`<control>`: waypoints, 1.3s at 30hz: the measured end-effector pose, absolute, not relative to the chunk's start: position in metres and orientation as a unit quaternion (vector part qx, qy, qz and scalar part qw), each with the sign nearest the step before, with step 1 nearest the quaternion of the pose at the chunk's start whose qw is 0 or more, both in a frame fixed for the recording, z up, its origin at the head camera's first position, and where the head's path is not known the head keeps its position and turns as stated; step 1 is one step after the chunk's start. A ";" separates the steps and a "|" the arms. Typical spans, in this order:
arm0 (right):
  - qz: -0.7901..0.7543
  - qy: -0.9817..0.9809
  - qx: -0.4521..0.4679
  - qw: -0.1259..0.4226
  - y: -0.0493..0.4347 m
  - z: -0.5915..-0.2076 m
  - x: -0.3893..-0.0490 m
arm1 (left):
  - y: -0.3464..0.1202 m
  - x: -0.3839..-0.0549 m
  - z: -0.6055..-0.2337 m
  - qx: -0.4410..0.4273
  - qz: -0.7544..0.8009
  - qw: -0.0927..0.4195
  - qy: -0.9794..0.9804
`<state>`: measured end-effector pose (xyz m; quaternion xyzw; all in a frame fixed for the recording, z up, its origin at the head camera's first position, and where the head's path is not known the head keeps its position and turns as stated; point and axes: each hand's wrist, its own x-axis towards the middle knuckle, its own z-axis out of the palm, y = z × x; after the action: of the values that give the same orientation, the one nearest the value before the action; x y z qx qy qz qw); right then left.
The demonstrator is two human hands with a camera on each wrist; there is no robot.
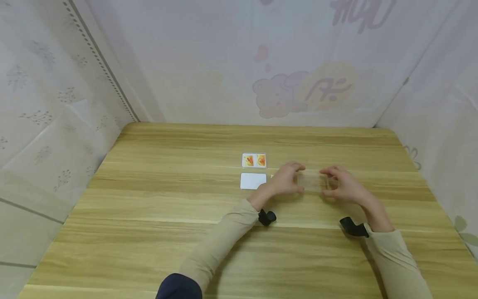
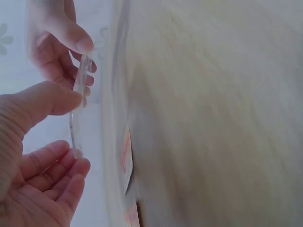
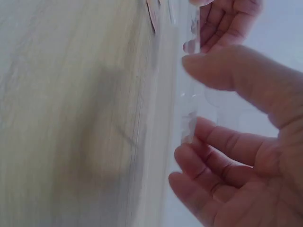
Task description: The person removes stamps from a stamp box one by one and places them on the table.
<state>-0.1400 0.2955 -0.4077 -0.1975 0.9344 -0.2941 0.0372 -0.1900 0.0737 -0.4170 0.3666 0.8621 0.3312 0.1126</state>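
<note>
A thin clear plastic piece [image 1: 313, 182], rectangular like a card-case lid, is held above the table between both hands. My left hand [image 1: 285, 179] grips its left end, thumb on one edge and fingertips at the opposite edge. At its right end, my right hand [image 1: 345, 186] pinches it the same way. Edge-on, the plastic [image 2: 78, 118] shows in the left wrist view; the right wrist view shows the right thumb [image 3: 213, 68] against it. Left of the hands lie a white card [image 1: 252, 181] and, behind it, a picture card [image 1: 254, 160] with two orange drawings.
The wood-grain table [image 1: 168, 187] runs back to a pale printed curtain [image 1: 194, 62]. A small yellowish edge of something peeks out beside the left wrist. Black wrist-worn devices, left [image 1: 267, 217] and right [image 1: 352, 227], hang below the forearms.
</note>
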 end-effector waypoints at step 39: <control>-0.329 0.912 -0.244 0.036 0.234 -0.402 -0.169 | -0.005 -0.196 -0.405 0.342 0.382 0.079 0.855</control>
<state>-0.1686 0.2342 -0.4017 -0.2436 0.9117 -0.3289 0.0355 -0.1963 -0.0055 -0.4046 0.3420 0.8548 0.3820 0.0795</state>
